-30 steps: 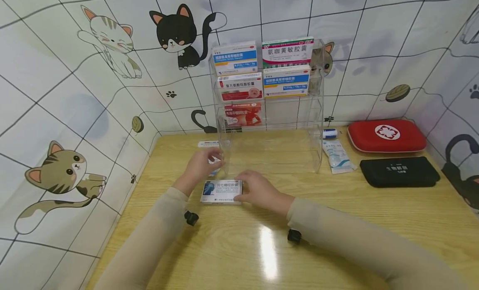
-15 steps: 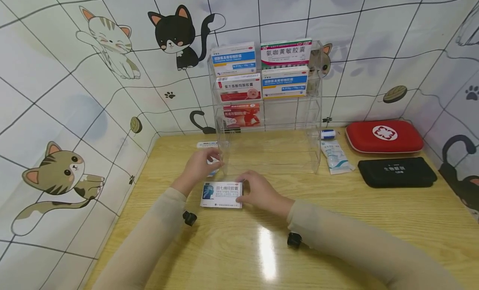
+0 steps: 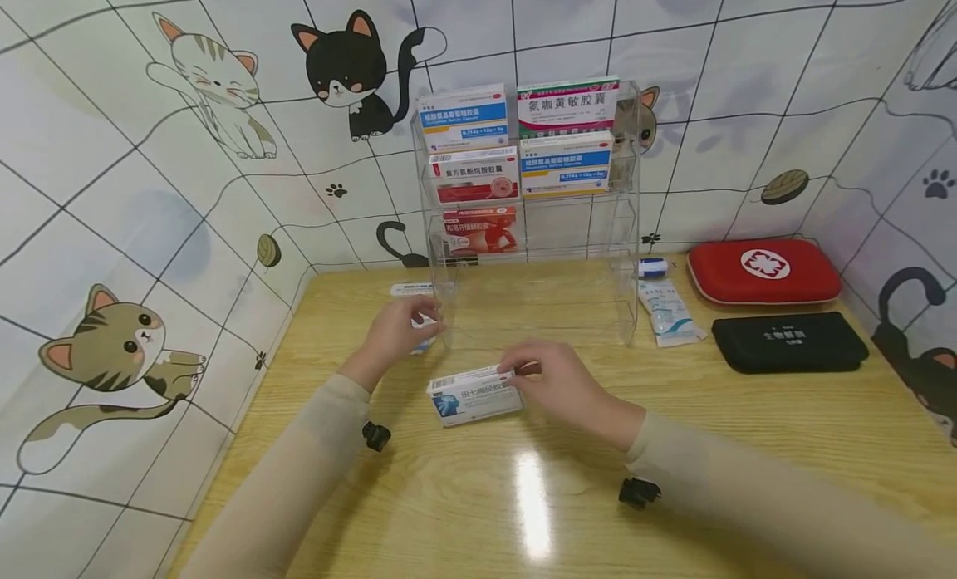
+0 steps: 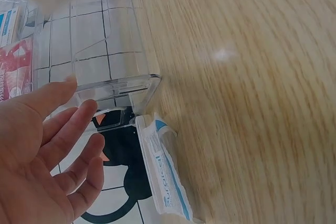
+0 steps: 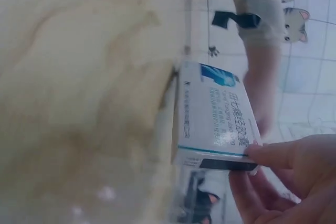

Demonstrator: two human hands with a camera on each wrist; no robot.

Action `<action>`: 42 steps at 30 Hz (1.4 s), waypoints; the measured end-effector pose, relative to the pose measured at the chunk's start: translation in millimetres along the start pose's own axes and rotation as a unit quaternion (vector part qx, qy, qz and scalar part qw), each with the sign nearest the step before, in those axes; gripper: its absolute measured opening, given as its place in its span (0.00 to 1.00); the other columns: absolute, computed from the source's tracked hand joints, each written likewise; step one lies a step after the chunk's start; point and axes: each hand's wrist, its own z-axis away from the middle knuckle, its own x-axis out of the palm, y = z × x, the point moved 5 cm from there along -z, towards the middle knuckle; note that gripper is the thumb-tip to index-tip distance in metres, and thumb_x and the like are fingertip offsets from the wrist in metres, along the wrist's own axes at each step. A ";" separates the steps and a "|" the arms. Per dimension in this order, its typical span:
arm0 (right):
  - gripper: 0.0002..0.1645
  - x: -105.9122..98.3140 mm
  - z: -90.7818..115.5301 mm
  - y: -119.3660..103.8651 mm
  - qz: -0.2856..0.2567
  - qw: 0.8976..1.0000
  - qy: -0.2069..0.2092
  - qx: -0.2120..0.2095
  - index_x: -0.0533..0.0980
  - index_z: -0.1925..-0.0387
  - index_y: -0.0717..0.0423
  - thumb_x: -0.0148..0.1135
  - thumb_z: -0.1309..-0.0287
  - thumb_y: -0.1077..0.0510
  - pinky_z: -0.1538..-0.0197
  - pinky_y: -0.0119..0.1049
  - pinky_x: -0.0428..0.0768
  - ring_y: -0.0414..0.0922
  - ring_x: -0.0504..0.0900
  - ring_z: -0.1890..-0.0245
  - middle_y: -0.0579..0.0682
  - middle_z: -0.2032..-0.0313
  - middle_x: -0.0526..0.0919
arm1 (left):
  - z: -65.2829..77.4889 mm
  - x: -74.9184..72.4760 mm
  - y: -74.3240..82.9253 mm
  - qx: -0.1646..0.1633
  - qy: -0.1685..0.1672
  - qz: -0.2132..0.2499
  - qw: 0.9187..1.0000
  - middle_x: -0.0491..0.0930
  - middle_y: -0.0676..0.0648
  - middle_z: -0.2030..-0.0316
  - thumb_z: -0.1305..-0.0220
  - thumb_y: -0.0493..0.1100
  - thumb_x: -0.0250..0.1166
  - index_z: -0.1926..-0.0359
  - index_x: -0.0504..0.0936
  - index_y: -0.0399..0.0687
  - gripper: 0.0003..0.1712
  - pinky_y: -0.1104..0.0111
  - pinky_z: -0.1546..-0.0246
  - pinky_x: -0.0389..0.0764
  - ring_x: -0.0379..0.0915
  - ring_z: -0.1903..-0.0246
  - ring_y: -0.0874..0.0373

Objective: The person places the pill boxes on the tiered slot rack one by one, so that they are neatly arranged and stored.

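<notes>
In the head view my right hand [image 3: 561, 380] pinches the right end of a white medicine box [image 3: 476, 400] with a blue head picture. The box stands tilted with its left end lower; whether it touches the table cannot be told. In the right wrist view the thumb lies on the front of the box [image 5: 210, 114], with fingers behind. My left hand [image 3: 392, 334] is at the left side of the clear display rack [image 3: 534, 334], loosely bent fingers [image 4: 84, 119] close to its panel; contact is unclear. Beneath that hand lies a white and blue packet [image 4: 168, 169].
The rack's upper tiers hold several medicine boxes, among them a red box [image 3: 480, 230]. Right of it lie a white and blue sachet [image 3: 670, 313], a red first-aid case [image 3: 763, 272] and a black pouch [image 3: 788, 342]. A white thermometer-like item [image 3: 411, 289] lies behind my left hand.
My right hand has lifted and turned the medicine box, shifting it to the right and showing its top side. My left hand stays at the rack.
</notes>
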 end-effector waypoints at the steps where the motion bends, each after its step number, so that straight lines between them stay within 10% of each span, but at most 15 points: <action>1: 0.10 -7.4 1.7 -0.9 0.007 1.000 0.006 -0.005 0.88 0.57 0.53 0.70 0.38 0.67 0.47 0.40 0.87 0.46 0.87 0.51 0.48 0.49 0.87 | -0.2 -0.1 0.0 0.001 0.001 0.000 1.000 0.88 0.49 0.52 0.34 0.49 0.72 0.42 0.83 0.48 0.22 0.55 0.50 0.82 0.80 0.53 0.51; 9: 0.10 -80.1 6.7 -11.8 0.053 0.997 0.061 -0.014 0.87 0.54 0.51 0.70 0.36 0.63 0.46 0.42 0.87 0.47 0.88 0.51 0.48 0.47 0.86 | 1.5 -1.3 1.4 0.015 0.005 -0.004 1.000 0.88 0.48 0.52 0.33 0.48 0.72 0.41 0.83 0.46 0.23 0.55 0.50 0.82 0.81 0.53 0.51; 16: 0.11 -157.5 -1.2 -43.5 0.099 0.981 0.169 -0.010 0.86 0.52 0.53 0.70 0.35 0.58 0.52 0.19 0.81 0.49 0.88 0.48 0.48 0.44 0.83 | 2.0 -1.7 0.7 0.012 0.010 -0.002 1.000 0.88 0.49 0.53 0.33 0.48 0.72 0.41 0.83 0.46 0.22 0.55 0.50 0.82 0.80 0.52 0.51; 25: 0.15 -233.1 -31.5 -50.5 0.076 0.955 0.278 -0.064 0.84 0.47 0.59 0.67 0.33 0.60 0.38 0.26 0.78 0.39 0.76 0.39 0.50 0.42 0.80 | 2.2 -2.0 2.6 0.006 0.003 0.002 1.000 0.88 0.49 0.52 0.33 0.49 0.72 0.40 0.83 0.45 0.23 0.55 0.50 0.82 0.80 0.52 0.51; 33: 0.13 -242.8 -59.8 -35.4 0.129 0.943 0.277 -0.133 0.86 0.49 0.58 0.68 0.34 0.61 0.37 0.24 0.76 0.36 0.76 0.41 0.47 0.44 0.82 | 3.0 -0.1 1.0 -0.002 0.002 0.006 1.000 0.87 0.49 0.53 0.33 0.48 0.72 0.41 0.83 0.46 0.22 0.56 0.51 0.82 0.79 0.53 0.52; 42: 0.12 -227.4 -67.3 -19.8 0.149 0.942 0.276 -0.120 0.87 0.49 0.55 0.67 0.32 0.59 0.39 0.24 0.78 0.38 0.77 0.41 0.46 0.45 0.83 | 0.9 1.0 -1.4 0.002 0.002 0.017 1.000 0.87 0.49 0.53 0.33 0.49 0.72 0.42 0.83 0.47 0.22 0.56 0.51 0.82 0.79 0.53 0.52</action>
